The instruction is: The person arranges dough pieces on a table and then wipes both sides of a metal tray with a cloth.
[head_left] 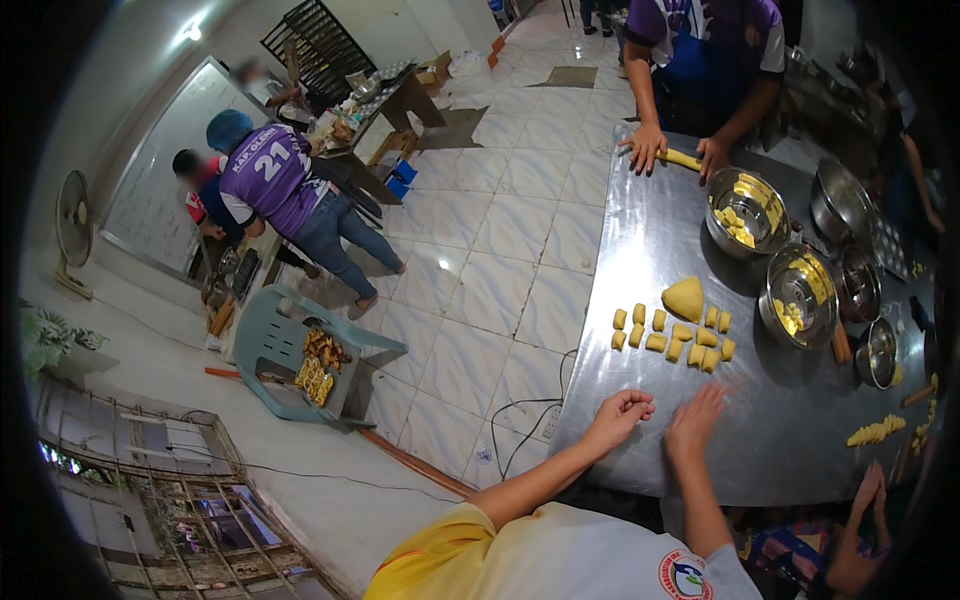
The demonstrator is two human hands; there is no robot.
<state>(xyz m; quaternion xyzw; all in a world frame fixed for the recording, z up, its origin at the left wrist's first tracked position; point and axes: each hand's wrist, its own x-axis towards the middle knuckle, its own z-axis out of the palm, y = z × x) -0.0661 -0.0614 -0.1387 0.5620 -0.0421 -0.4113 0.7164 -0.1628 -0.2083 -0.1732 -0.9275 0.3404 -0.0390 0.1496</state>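
Note:
My left hand (624, 417) is over the near left part of the stainless steel table (630, 225), its fingers curled; whether anything is inside them cannot be seen. To its right, my right hand (694, 424) is stretched out low over the steel, slightly blurred at the fingertips, with no object visible in it. Just beyond both hands lie rows of small cut pieces of yellow dough (656, 343). A larger, rounded lump of yellow dough (683, 299) rests behind those rows.
Steel bowls (798, 296) with yellow remains stand at the right. Across the table a co-worker's hands touch a dough roll (679, 159). Another person's hands (870, 487) are at the lower right. A power strip (551, 421) with cables lies beside the table's left edge.

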